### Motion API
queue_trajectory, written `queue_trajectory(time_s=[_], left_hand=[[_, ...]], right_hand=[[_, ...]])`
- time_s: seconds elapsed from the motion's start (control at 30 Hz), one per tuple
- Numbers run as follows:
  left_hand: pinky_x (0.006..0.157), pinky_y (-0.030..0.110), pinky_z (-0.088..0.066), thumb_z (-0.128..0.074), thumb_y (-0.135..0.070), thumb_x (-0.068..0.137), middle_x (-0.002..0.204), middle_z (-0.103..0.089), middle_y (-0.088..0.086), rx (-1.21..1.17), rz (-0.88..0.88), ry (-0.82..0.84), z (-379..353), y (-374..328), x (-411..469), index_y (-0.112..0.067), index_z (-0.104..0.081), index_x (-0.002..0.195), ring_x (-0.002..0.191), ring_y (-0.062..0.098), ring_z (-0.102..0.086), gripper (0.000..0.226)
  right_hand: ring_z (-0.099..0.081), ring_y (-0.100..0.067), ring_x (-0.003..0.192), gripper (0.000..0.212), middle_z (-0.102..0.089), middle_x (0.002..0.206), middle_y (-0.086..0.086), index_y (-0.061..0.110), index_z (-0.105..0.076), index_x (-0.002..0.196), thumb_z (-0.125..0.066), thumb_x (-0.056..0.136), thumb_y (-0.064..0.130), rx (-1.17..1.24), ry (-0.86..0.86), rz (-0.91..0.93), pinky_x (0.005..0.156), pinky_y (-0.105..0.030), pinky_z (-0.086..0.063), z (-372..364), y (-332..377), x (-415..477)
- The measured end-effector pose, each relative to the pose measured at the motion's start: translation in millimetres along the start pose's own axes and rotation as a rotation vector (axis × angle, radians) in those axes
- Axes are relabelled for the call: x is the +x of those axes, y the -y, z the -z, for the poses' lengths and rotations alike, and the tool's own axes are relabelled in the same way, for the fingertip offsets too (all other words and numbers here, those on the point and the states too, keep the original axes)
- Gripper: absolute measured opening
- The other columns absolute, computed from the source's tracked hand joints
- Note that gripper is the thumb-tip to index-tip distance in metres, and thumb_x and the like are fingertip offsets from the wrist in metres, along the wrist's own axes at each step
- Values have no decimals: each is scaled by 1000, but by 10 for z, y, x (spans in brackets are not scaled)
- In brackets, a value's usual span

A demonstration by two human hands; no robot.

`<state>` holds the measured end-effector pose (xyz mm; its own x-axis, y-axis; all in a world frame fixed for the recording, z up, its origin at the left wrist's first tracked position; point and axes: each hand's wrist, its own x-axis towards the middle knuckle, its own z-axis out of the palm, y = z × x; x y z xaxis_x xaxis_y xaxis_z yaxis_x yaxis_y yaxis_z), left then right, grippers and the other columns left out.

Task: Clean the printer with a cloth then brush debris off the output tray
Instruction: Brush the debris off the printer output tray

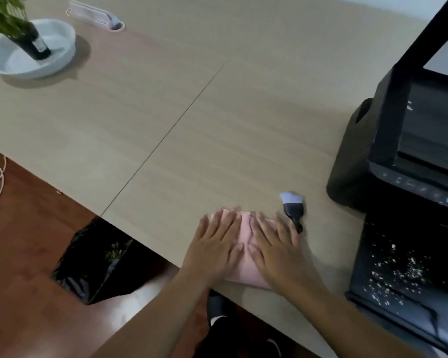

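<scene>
My left hand [214, 244]: palm down, flat on the left half of the pink cloth [245, 254], forearm reaching in from the lower edge of the view.
Left fingers [224, 220]: stretched out and slightly spread, lying on the fabric, gripping nothing.
My right hand [276, 248]: palm down on the right half of the cloth, forearm coming in from the lower right, so that my two arms slant toward each other.
Right fingers [267, 226]: extended and fanned a little, pressing flat, pinching nothing.
Thumbs: tips close together over the middle of the cloth; I cannot tell if they touch.
Cloth: folded, lying on the tabletop [192, 112] at its near edge, mostly covered by my hands.
Brush [292, 209]: small, dark handle with pale bristles, lying on the tabletop just beside my right fingers, bristles pointing away from me.
Printer [398, 151]: black, at the right end of the tabletop, lid raised.
Output tray [404, 275]: extended toward me, scattered with pale crumbs of debris [396, 272].
Far left: a white bowl [55, 58] holding a dark vase [36, 45] with green leaves.
</scene>
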<state>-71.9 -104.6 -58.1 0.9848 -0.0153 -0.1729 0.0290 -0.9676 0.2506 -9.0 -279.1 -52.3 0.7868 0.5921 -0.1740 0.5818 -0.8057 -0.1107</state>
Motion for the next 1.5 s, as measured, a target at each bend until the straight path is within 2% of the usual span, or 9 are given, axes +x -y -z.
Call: queue_trajectory(time_s=[0.17,0.33,0.53,0.73,0.87,0.97,1.1,1.3,1.5], left_hand=[[112,59,-29,-35,-43,94,152,-43,9,60,1,0,78,210,144,-10,-44,146,141,32,-37,62],[116,53,-16,-38,-44,92,157,-34,11,24,-111,-53,168,58,148,-11,-38,149,145,32,-29,66],[117,54,-15,-37,-66,90,162,-21,5,48,-137,13,28,112,233,-16,-29,153,150,27,-13,81],[111,51,-24,-39,-57,89,151,-44,9,40,-151,-58,213,5,362,-12,-46,142,140,32,-39,70],[106,47,-30,-43,-47,90,140,-53,9,-79,-281,-260,686,-478,892,-9,-53,135,130,35,-45,59],[105,44,-29,-48,-39,93,134,-55,11,-126,-439,-423,1053,-1069,1319,-7,-53,131,127,35,-44,51],[107,42,-29,-50,-32,94,135,-54,9,-167,-612,-467,1387,-1894,1796,-8,-53,129,129,32,-43,43],[119,43,-14,-40,-49,97,161,-26,2,-9,-554,-95,1390,-2538,2385,-22,-35,149,148,23,-18,59],[118,44,-10,-34,-56,94,163,-19,-3,64,-558,-122,1331,-2586,2452,-28,-29,151,149,19,-11,63]], right_hand=[[-28,-33,142,56,-42,153,0,32,-42,144,-29,94,54,3,39,-64,114,-56,-23,75,66,251],[-32,-30,138,52,-35,153,-6,34,-37,147,-47,96,41,145,-140,-396,111,-47,-33,228,-168,229],[-51,-34,103,55,-53,122,-16,33,-54,137,-69,85,20,291,-256,-483,88,-44,-48,91,-250,235],[-60,-36,107,51,-62,115,-18,12,-54,136,-56,87,0,484,-277,-457,94,-45,-50,268,-404,103],[-62,-20,83,12,-65,90,-5,10,-64,102,-60,91,11,681,-417,-591,74,-36,-52,592,-758,-272],[-57,-7,79,6,-62,88,3,15,-64,98,-62,93,18,724,-506,-730,65,-15,-44,823,-1133,-702],[-52,-4,71,4,-60,86,0,11,-65,93,-64,92,14,653,-659,-954,61,-6,-38,951,-1631,-1266],[-61,-37,92,20,-64,107,-17,3,-67,107,-63,92,15,506,-631,-1124,72,-33,-43,806,-2056,-1339],[-66,-37,75,21,-67,94,-16,3,-67,105,-65,89,16,362,-501,-800,54,-38,-51,704,-1689,-846]])
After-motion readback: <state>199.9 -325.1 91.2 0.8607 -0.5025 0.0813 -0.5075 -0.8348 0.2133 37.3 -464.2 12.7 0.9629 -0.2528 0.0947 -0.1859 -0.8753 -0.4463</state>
